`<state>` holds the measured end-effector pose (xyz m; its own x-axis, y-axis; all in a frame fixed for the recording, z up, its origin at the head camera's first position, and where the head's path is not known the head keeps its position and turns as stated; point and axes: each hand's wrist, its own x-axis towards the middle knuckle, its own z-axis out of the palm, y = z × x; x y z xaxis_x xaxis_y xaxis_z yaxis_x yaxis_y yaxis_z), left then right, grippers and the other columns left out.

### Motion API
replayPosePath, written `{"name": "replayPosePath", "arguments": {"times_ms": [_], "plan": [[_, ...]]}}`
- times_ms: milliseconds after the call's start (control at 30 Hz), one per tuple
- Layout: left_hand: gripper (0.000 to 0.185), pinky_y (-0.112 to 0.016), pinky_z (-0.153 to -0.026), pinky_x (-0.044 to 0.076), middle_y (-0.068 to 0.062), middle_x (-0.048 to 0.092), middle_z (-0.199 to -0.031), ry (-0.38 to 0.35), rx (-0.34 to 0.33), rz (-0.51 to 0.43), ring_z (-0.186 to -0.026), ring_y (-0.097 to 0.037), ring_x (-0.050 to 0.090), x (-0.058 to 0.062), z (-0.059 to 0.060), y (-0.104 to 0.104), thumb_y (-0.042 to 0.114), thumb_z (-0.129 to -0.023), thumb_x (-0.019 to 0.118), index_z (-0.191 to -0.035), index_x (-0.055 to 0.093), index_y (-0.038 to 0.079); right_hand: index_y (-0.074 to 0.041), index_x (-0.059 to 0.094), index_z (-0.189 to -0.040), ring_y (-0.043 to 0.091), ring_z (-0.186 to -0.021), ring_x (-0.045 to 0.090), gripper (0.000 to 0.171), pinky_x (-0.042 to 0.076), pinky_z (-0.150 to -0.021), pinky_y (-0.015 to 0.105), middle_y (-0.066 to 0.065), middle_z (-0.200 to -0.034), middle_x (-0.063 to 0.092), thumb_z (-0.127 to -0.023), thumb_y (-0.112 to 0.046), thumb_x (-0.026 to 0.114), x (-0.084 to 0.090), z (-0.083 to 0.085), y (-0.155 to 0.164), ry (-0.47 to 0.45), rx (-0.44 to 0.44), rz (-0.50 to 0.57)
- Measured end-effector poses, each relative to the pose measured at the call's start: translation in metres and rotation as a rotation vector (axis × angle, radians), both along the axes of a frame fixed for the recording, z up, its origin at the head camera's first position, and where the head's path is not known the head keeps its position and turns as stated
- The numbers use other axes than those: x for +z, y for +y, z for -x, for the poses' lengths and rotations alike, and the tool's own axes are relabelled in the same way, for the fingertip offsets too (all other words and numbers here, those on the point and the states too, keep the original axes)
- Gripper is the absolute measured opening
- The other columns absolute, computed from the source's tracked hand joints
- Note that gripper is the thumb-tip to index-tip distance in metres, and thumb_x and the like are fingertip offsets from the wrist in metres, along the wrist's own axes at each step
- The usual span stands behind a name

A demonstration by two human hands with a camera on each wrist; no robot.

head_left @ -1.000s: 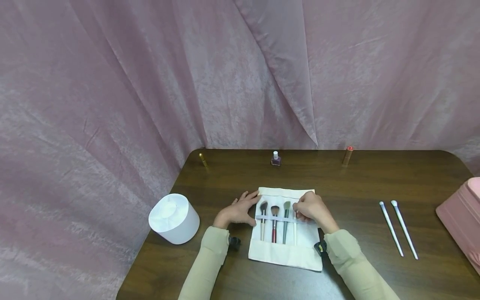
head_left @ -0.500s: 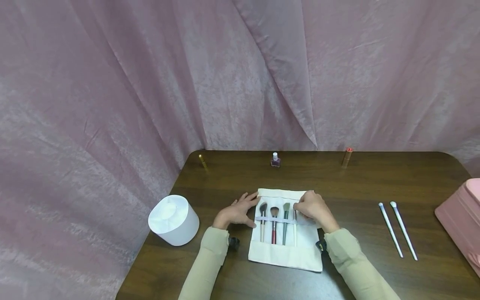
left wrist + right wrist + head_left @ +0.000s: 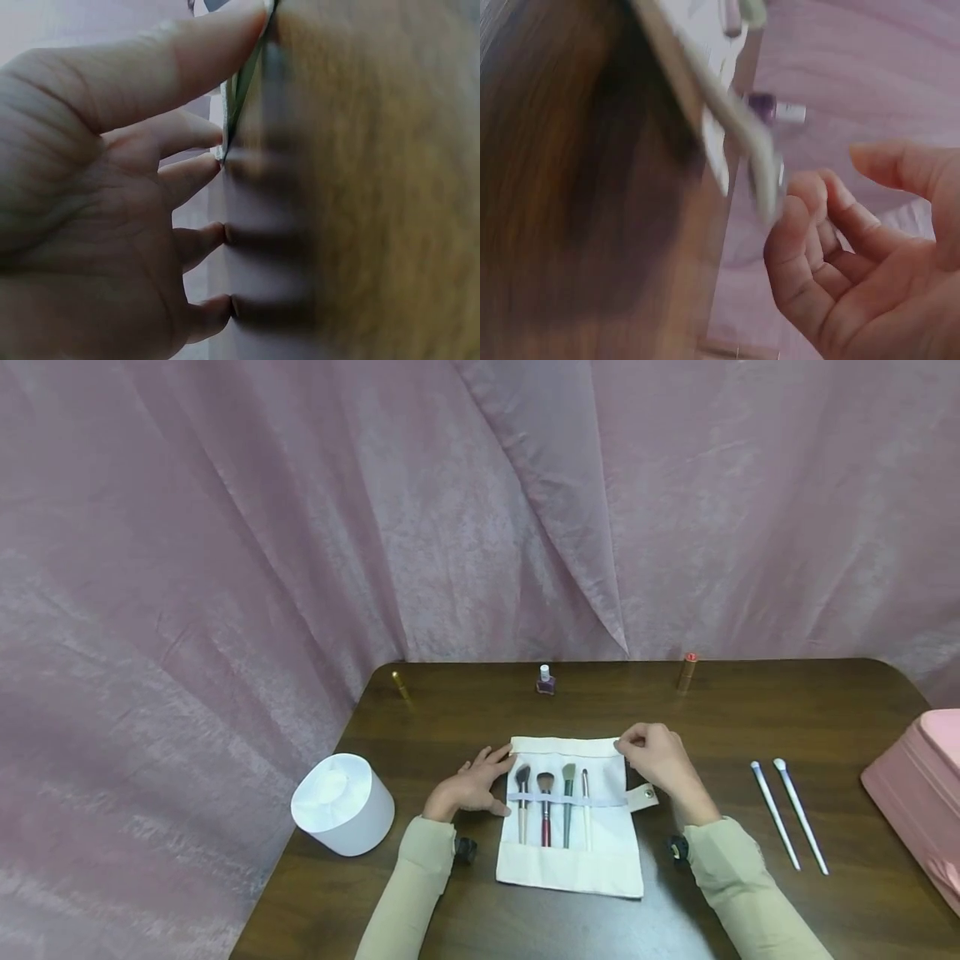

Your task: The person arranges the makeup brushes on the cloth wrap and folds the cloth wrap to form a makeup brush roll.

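The brush roll (image 3: 570, 852) is lying flat in the middle of the table (image 3: 750, 710), right in front of the person. It is a white cloth mat with four brushes (image 3: 551, 806) tucked under a stretchy band (image 3: 603, 801).

The left hand (image 3: 468, 785) is resting flat at the mat's 9 o'clock edge. Its fingers are lying straight and pressing on the table, just touching the cloth, as the left wrist view shows. It is not gripping anything. The right hand (image 3: 660, 758) is sitting at the mat's 1 o'clock corner. Its fingers are curling and its fingertips are right at the cloth's top edge. I cannot tell for sure if they are pinching the cloth or only touching it.

The cloth looks soft, thin and light, so it is likely to flop and fold easily. I think the brushes are light too, and their stiff handles could slide out if the mat tips. The best places to hold it are probably the corners or side edges, not the fluffy tips.

The brushes are pointing their fluffy heads to 12 o'clock and their handles to 6 o'clock, toward the person. Their long way is running from 12 to 6. A little snap tab (image 3: 643, 795) is sticking out at 3 o'clock.
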<state>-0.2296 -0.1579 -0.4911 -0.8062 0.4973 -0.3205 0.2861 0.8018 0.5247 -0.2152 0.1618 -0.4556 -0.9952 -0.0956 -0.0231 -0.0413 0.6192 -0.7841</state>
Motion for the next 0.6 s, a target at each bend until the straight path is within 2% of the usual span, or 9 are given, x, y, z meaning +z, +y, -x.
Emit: {"name": "replayPosePath", "arguments": {"times_ms": [367, 600], "plan": [[0.092, -0.063, -0.118, 0.009, -0.005, 0.011, -0.169, 0.001, -0.014, -0.002, -0.154, -0.036, 0.001, -0.002, -0.001, -0.002, 0.017, -0.086, 0.083, -0.160, 0.029, 0.009, 0.003, 0.072, -0.097, 0.035, -0.086, 0.065, 0.017, 0.047, -0.068, 0.041, 0.020, -0.095, 0.071, -0.094, -0.013, 0.067, -0.007, -0.009, 0.053, 0.148, -0.175, -0.058], [0.092, -0.065, -0.117, 0.009, -0.006, 0.011, -0.169, 0.008, -0.017, -0.018, -0.154, -0.037, 0.002, -0.001, 0.000, 0.000, 0.017, -0.085, 0.083, -0.159, 0.030, 0.008, 0.005, 0.071, -0.098, 0.037, -0.084, 0.068, 0.016, 0.049, -0.070, 0.045, 0.020, -0.091, 0.073, -0.090, -0.009, 0.070, -0.008, -0.016, 0.081, 0.216, -0.213, -0.118]]}}
